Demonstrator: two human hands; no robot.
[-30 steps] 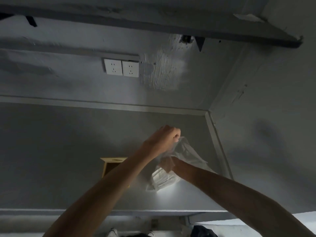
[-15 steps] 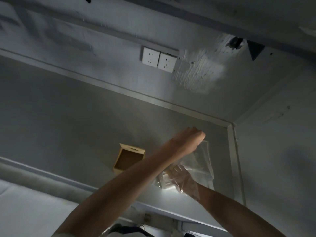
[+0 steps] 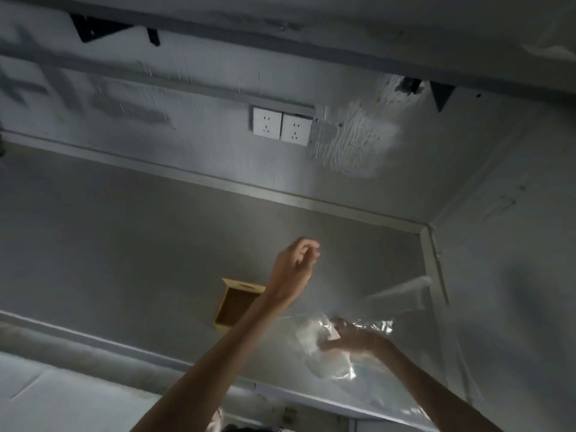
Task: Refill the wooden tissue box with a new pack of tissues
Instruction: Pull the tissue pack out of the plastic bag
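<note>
The wooden tissue box (image 3: 234, 307) lies on the grey desk (image 3: 124, 244) with its open side toward me, and its inside looks empty. My left forearm crosses its right corner. My left hand (image 3: 296, 266) hovers above the desk with fingers curled together, and I see nothing in them. My right hand (image 3: 352, 338) is inside a large clear plastic bag (image 3: 402, 294), gripping the white tissue pack (image 3: 311, 338). Bag and pack sit right of the box, near the desk's front edge.
A double wall socket (image 3: 281, 126) sits on the back wall under a shelf. A side wall (image 3: 514, 275) closes the desk on the right, close to the bag. The scene is dim and partly blurred.
My left hand has let go of the bag's top and lifted away to the left. The bag has spread open to the right, and my right hand reaches deeper onto the pack.
</note>
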